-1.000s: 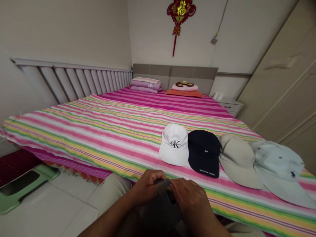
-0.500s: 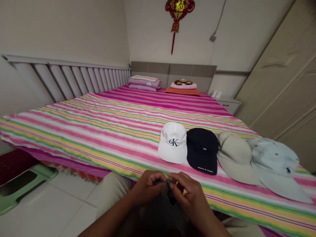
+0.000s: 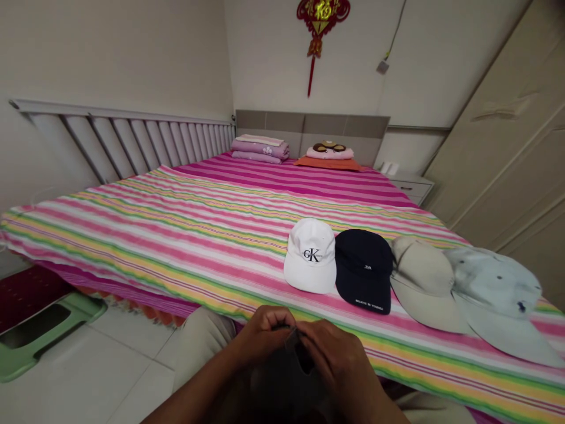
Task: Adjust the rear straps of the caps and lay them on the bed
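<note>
Beside striped bedding [image 3: 185, 227], left hand [image 3: 266, 333] and right hand [image 3: 339, 354] grip, apparently, a cap [image 3: 279, 380].

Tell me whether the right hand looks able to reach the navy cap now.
Probably yes: the navy cap lies just beyond the right hand on the striped cover, nothing visible between, though that hand holds a dark item.

The dark item [image 3: 280, 374] (shadowed below) is partly hidden; the red ornament [image 3: 323, 15], cropped.

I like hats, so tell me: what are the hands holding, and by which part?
The left hand and right hand hold a dark gray cap by its strap.
</note>
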`<action>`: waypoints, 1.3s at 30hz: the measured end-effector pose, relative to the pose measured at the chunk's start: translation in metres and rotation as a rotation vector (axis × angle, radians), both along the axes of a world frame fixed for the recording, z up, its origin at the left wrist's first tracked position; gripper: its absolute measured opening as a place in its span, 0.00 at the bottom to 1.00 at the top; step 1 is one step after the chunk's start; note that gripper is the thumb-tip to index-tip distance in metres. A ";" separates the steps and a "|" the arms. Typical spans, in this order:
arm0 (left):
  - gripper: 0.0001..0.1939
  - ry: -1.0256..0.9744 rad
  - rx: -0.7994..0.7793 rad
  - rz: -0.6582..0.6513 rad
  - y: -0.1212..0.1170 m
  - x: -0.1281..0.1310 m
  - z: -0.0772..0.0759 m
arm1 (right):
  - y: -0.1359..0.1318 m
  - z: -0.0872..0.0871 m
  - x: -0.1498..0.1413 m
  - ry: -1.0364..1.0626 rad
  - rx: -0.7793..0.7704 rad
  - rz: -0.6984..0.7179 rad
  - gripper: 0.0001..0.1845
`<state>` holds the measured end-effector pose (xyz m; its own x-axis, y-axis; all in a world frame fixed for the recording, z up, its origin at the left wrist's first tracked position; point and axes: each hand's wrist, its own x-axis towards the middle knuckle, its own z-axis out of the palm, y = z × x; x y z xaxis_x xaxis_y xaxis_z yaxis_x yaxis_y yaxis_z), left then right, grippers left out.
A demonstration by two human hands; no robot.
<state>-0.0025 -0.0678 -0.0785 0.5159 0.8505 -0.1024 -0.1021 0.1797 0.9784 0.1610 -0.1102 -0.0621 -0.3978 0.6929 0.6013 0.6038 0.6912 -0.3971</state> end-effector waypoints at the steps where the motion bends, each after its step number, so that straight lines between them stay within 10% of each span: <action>1: 0.13 -0.025 -0.034 0.006 0.000 0.001 -0.001 | -0.001 -0.002 -0.001 -0.006 0.062 -0.017 0.12; 8: 0.12 -0.161 -0.209 0.110 0.001 -0.001 0.002 | 0.001 -0.012 0.006 0.003 0.211 -0.217 0.08; 23: 0.13 -0.140 -0.194 0.038 0.001 0.005 -0.005 | -0.003 -0.022 0.000 -0.261 0.309 -0.147 0.15; 27: 0.11 -0.129 -0.117 0.022 -0.002 0.006 -0.006 | -0.002 -0.012 -0.003 -0.010 0.043 -0.146 0.11; 33: 0.11 -0.200 -0.028 0.014 -0.006 0.003 -0.009 | 0.003 -0.006 -0.009 0.874 -0.958 -0.110 0.11; 39: 0.12 -0.225 -0.079 -0.013 -0.004 0.002 -0.012 | 0.000 -0.002 -0.007 0.737 -0.907 -0.060 0.16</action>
